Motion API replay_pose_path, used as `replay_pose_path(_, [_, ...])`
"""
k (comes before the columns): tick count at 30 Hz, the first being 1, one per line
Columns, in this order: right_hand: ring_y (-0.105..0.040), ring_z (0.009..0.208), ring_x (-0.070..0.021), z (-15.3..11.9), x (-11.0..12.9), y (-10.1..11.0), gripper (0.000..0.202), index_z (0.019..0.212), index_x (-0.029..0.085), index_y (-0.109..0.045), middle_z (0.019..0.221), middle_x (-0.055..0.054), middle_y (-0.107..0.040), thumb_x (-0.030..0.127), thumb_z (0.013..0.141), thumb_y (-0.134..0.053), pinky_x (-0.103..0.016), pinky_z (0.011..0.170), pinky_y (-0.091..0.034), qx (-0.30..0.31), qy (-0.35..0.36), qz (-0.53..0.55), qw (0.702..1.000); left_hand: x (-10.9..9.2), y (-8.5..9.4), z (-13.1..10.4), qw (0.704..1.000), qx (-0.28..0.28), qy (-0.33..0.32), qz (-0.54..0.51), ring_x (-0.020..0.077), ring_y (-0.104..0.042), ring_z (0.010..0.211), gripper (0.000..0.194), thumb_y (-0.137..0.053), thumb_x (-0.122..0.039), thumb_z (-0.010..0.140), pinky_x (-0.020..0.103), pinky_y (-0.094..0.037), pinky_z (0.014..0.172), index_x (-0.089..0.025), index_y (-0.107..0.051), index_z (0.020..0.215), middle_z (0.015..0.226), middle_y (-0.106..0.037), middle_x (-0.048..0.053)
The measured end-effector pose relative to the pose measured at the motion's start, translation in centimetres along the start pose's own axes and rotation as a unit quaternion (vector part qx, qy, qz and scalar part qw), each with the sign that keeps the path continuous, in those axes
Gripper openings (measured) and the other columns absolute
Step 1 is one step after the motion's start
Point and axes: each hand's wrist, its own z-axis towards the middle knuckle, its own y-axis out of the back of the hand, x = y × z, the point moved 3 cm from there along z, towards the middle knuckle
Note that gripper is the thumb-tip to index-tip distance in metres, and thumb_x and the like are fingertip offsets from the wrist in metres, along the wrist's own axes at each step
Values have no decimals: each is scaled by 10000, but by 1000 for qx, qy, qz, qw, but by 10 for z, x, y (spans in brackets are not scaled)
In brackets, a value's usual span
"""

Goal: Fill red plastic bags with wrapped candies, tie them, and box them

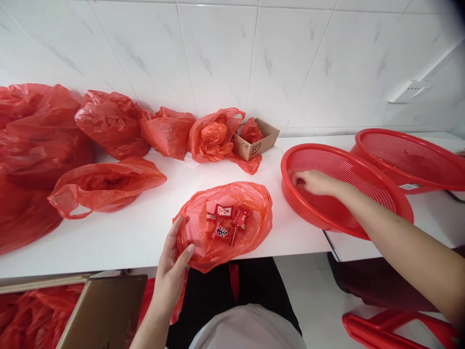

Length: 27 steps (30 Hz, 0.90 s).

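Observation:
My left hand point(173, 259) grips the near left rim of an opened red plastic bag point(254, 228), thumb at the inside and fingers outside. Several small red wrapped packets point(224, 231) with printed labels lie in the bag. Off to the right, my right hand point(313, 183) reaches down into a red perforated plastic basket point(290, 194), near its left wall. Its fingers are closed, with a bit of dark red at the fingertips that is too small to name.
A second red basket point(385, 169) stands behind at the right. Along the tiled wall sit filled red bags point(112, 123) and a small cardboard box point(263, 140). Another red bag point(109, 186) gapes at the left. Below the table edge is a larger carton point(105, 310).

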Motion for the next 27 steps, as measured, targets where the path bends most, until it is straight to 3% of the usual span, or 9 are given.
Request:
replay_pose_path(2, [-610, 712, -182, -1, 18, 23, 63, 797, 231, -618, 830, -23, -677, 199, 780, -566, -327, 655, -481, -18, 10, 24, 1000, 1, 2, 0, 1000, 1, 2, 8, 279, -305, 1419, 604, -669, -316, 827, 478, -220, 1171, -351, -469, 1396, 1529, -392, 28])
replay_pose_path(5, [-612, 807, -174, -23, 76, 44, 100, 901, 234, -610, 923, -28, -663, 254, 852, -524, -321, 727, -500, -71, 72, 145, 984, 1, 1, 2, 1000, -1, 3, 12, 275, -297, 1423, 599, -670, -315, 826, 472, -211, 1175, -355, -474, 1390, 1534, -385, 18])
replay_pose_path(8, [-619, 853, -154, -54, 147, 37, 218, 1068, 264, -644, 1044, -27, -652, 274, 881, -532, -306, 771, -513, -15, 175, 197, 965, 0, -4, 3, 1000, -5, -2, 12, 269, -272, 1436, 600, -665, -308, 825, 438, -244, 1169, -343, -474, 1393, 1545, -366, 11])
replay_pose_path(11, [-608, 1045, -180, -71, 176, 26, 367, 1280, 381, -571, 1304, -23, -553, 327, 923, -507, -344, 865, -516, 37, 217, 136, 966, -4, -10, 1, 1000, -11, -9, 24, 270, -276, 1434, 617, -662, -313, 819, 395, -297, 1150, -332, -467, 1404, 1550, -360, 10])
replay_pose_path(13, [-567, 1156, -201, -75, 161, 31, 408, 1340, 397, -517, 1360, -10, -525, 353, 935, -492, -376, 941, -497, 0, 195, 113, 974, -7, -12, -1, 1000, -17, -9, 20, 257, -308, 1421, 614, -665, -315, 815, 349, -331, 1133, -338, -474, 1398, 1540, -379, -1])
replay_pose_path(17, [-546, 1210, -264, -95, 81, 48, 419, 1337, 355, -526, 1330, -24, -572, 428, 926, -490, -465, 980, -482, -152, 24, 25, 988, -9, -11, -5, 1000, -31, 4, 1, 237, -359, 1395, 596, -673, -319, 807, 267, -415, 1065, -351, -499, 1376, 1521, -411, -20])
replay_pose_path(20, [-548, 1204, -342, -132, 43, 24, 500, 1312, 313, -561, 1329, -77, -577, 536, 865, -544, -538, 912, -510, -156, -59, -62, 984, -6, -11, -2, 999, -38, 28, 0, 252, -363, 1393, 608, -685, -327, 797, 283, -427, 1063, -353, -500, 1376, 1524, -408, -18])
replay_pose_path(22, [-583, 1166, -322, -156, 45, -10, 556, 1404, 284, -467, 1293, -87, -611, 483, 889, -529, -526, 933, -507, -100, -27, -57, 993, -4, -14, 2, 999, -35, 40, 2, 249, -346, 1403, 611, -691, -325, 796, 308, -385, 1102, -350, -499, 1376, 1521, -411, -20])
replay_pose_path(27, [-638, 1082, -275, -182, 68, -67, 544, 1447, 485, -307, 1246, 46, -646, 250, 964, -388, -522, 962, -477, -119, -10, -48, 992, -1, -27, 11, 999, -25, 27, 10, 252, -307, 1422, 591, -695, -322, 801, 395, -240, 1176, -356, -511, 1361, 1507, -428, -31])
